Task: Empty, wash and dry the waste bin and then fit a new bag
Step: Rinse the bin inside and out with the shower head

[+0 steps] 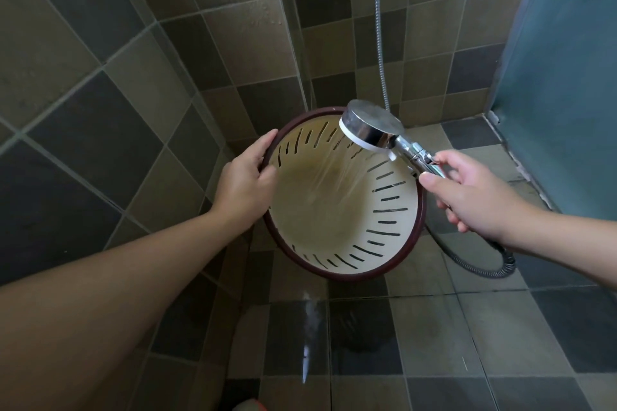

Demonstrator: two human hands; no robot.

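The washing step is in hand. The waste bin [337, 210], cream inside with slotted walls and a dark red rim, is held tilted in the corner of a tiled shower, its mouth turned up toward the camera and its base toward the floor tiles [434, 337]. It carries no bag and no rubbish shows inside, so the emptying looks done.

The left hand [245, 177] grips the rim on the bin's left side, fingers curled over the outer edge and thumb pressed along the inner lip. The right hand [467, 197] holds the chrome handle of the shower head [370, 125], thumb and forefinger pinching it and the other fingers wrapped beneath. Spray runs from the head into the bin and strikes the far inner wall and bottom. The metal hose [480, 265] loops down behind the right wrist.

A brownish tint on the bottom may be dirt or only shadow; the view is too soft to settle it.

Next, the bin probably needs turning by its rim so the spray reaches the nearer wall, then tipping to drain before drying.
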